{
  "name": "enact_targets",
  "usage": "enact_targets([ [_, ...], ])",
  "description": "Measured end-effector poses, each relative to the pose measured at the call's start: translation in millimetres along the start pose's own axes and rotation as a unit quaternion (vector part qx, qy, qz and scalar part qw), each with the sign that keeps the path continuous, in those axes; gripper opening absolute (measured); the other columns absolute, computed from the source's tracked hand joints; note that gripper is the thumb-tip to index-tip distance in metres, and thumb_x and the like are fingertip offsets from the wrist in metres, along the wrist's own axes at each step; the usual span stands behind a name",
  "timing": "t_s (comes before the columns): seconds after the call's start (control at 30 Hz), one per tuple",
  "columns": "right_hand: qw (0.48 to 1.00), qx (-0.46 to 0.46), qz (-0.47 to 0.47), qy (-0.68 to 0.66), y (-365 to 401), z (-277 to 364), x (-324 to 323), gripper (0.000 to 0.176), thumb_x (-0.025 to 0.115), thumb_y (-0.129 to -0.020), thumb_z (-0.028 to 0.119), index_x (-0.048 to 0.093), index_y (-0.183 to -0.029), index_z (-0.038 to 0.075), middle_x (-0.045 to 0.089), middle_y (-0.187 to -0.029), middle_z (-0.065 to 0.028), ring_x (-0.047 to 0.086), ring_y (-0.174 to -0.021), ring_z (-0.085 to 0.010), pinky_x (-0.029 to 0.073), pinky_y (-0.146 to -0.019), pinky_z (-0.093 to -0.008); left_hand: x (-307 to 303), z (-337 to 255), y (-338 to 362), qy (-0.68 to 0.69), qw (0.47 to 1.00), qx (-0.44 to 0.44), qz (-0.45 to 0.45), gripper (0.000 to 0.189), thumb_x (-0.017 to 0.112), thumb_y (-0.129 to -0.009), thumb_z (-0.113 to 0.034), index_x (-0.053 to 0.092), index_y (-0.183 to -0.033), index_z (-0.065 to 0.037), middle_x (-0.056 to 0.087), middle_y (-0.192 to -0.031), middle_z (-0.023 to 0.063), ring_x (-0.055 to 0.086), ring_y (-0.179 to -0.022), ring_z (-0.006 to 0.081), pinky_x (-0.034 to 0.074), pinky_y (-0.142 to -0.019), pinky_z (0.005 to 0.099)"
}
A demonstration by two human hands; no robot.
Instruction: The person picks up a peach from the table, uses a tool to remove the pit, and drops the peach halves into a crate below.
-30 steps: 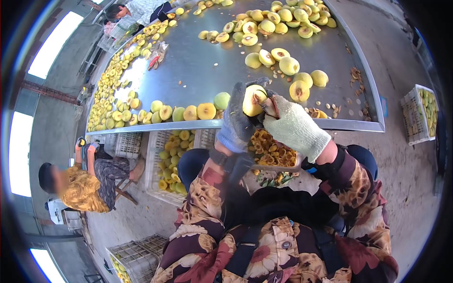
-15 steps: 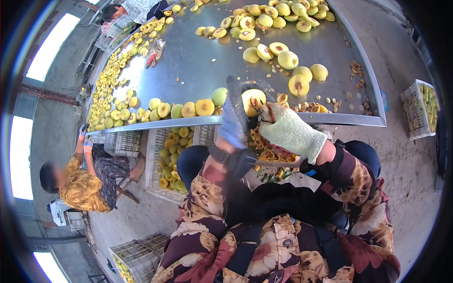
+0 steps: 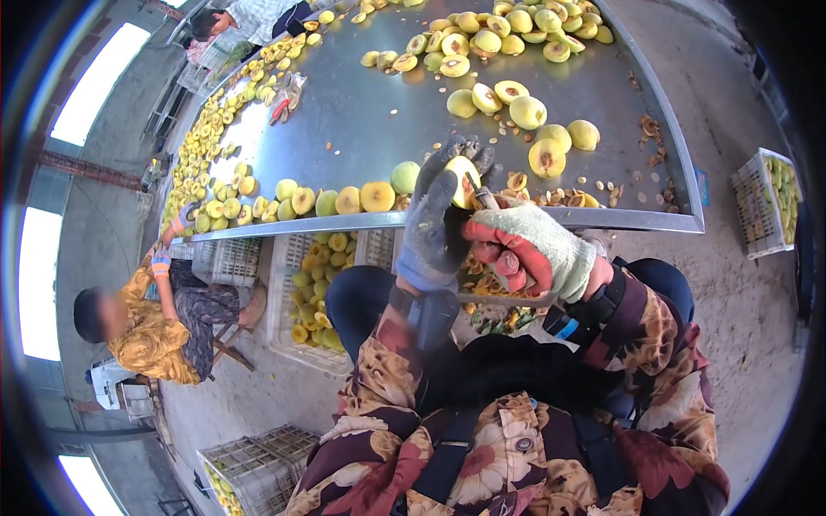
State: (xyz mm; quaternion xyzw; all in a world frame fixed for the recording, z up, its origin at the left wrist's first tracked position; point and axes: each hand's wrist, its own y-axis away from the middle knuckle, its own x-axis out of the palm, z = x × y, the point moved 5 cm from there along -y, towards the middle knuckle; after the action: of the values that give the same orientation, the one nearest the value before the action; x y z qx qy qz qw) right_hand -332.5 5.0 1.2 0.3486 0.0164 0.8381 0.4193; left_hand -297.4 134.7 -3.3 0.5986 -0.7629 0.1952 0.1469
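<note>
My left hand (image 3: pixel 434 215), in a blue-grey glove with a dark coated palm, is closed around a halved peach (image 3: pixel 465 179) just above the table's near edge. The cut side of the peach faces right. In a pale glove with a red coated palm, my right hand (image 3: pixel 533 245) grips a small knife (image 3: pixel 485 198), its thin dark tip right at the cut face. Whole and halved peaches (image 3: pixel 377 197) line the table edge to the left of my hands. More halves (image 3: pixel 547 159) lie on the metal just beyond them.
The metal table (image 3: pixel 361 112) has a raised rim. A larger peach pile (image 3: pixel 516 26) lies at its far side. Red-handled shears (image 3: pixel 280 110) rest further left. Crates of fruit (image 3: pixel 284 318) stand below. A co-worker (image 3: pixel 155 335) sits at left; another person (image 3: pixel 258 19) is at the far end.
My right hand has rolled over, so its red palm now shows. The peach half in my left hand has turned, its cut face now towards the knife. The seated co-worker's hands have moved.
</note>
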Motion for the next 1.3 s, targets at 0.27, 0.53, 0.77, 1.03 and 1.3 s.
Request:
enact_targets([
  [0.27,0.87,-0.157,-0.212,0.417,-6.9,25.6,-4.0,0.02,0.058,-0.094,0.02,0.049,-0.092,0.001,0.057,-0.065,-0.0145,0.066,-0.058,-0.0235,0.049,-0.052,-0.0367,-15.7,-5.7,-2.8,-0.588,0.78,0.212,0.017,0.065,0.057,-0.092,-0.005,0.024,-0.148,0.001,0.064,-0.119,0.0134,0.065,-0.106,0.0252,0.052,-0.094,0.034],
  [0.53,0.788,-0.174,-0.21,0.552,-8.6,25.7,-0.5,0.026,0.054,-0.093,0.025,0.055,-0.103,0.002,0.064,-0.082,-0.0251,0.064,-0.083,-0.045,0.051,-0.071,-0.0503,5.8,-12.6,-1.3,-0.539,0.827,0.159,-0.025,0.076,0.068,-0.085,-0.003,0.023,-0.146,0.003,0.064,-0.117,0.016,0.065,-0.104,0.0253,0.051,-0.093,0.0351],
  [0.77,0.776,-0.166,-0.201,0.575,-13.4,12.7,-4.0,0.026,0.056,-0.09,0.022,0.054,-0.105,0.001,0.065,-0.085,-0.0246,0.066,-0.083,-0.0441,0.053,-0.073,-0.0496,0.6,-4.8,-3.7,-0.402,0.907,0.103,-0.077,0.066,0.07,-0.087,-0.013,0.032,-0.139,0.004,0.067,-0.106,0.0139,0.067,-0.092,0.0222,0.055,-0.082,0.0331],
  [1.03,0.794,-0.204,-0.131,0.558,-16.2,8.6,-1.8,0.025,0.055,-0.09,0.02,0.055,-0.102,-0.002,0.064,-0.081,-0.0246,0.068,-0.08,-0.0409,0.054,-0.072,-0.045,-0.8,-9.9,-3.1,-0.434,0.882,0.175,-0.051,0.039,0.042,-0.106,-0.033,0.053,-0.122,0.002,0.066,-0.103,0.0096,0.065,-0.089,0.0164,0.055,-0.078,0.0307],
  [1.3,0.924,-0.021,-0.111,0.365,-12.4,2.9,-0.2,0.015,0.057,-0.087,0.018,0.052,-0.088,0.004,0.054,-0.061,-0.0048,0.057,-0.048,-0.014,0.045,-0.045,-0.0306,17.3,-29.8,-6.5,-0.368,0.908,0.201,0.001,0.043,0.039,-0.106,-0.033,0.062,-0.11,0.004,0.072,-0.094,0.012,0.07,-0.082,0.0195,0.056,-0.077,0.0304],
])
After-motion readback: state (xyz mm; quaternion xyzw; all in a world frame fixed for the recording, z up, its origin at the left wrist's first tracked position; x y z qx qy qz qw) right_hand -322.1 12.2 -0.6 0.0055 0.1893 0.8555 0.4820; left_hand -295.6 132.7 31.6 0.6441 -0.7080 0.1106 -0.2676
